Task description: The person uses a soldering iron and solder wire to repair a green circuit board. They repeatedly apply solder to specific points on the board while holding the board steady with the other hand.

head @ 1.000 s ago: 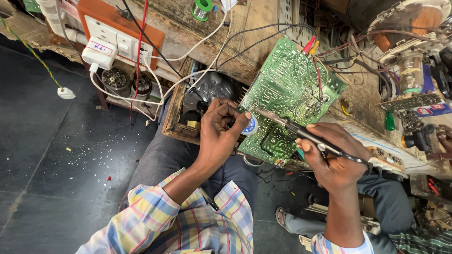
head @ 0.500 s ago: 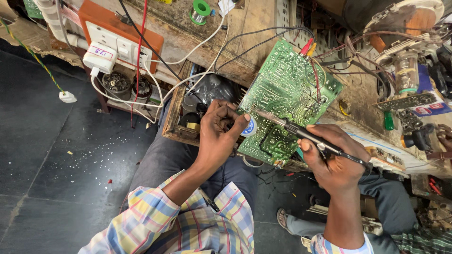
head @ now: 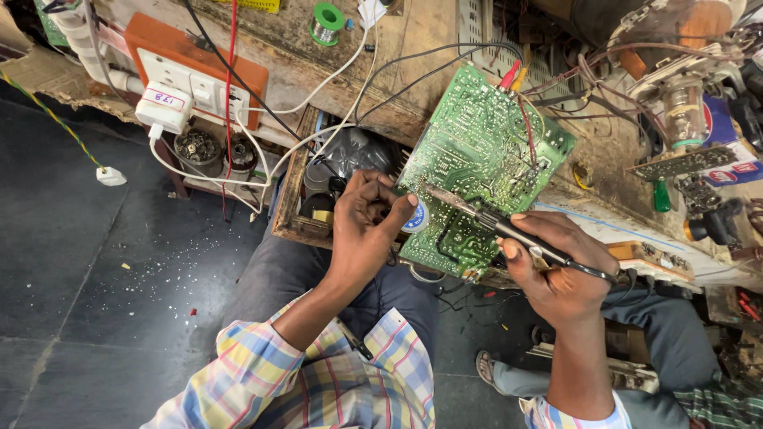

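A green circuit board [head: 485, 159] leans tilted against the front edge of the wooden workbench [head: 397, 71], solder side facing me. My left hand [head: 367, 230] is closed at the board's lower left edge, near a small round blue and white part, and seems to pinch something thin there. In my right hand [head: 556, 274] is a soldering iron [head: 493, 226], held like a pen. Its tip points left and rests on the board close to my left thumb. Red, yellow and black wires run from the board's top corner.
An orange switchboard [head: 191, 67] with a white plug adapter and cables hangs at the left. A green solder spool [head: 326, 20] lies on the bench. An open wooden drawer [head: 298, 214] holds black parts. Cluttered devices fill the right side. Dark floor [head: 95, 278] lies to the left.
Both hands stay at the board. The iron's tip has shifted slightly along the board near my left thumb. The view has moved a little.
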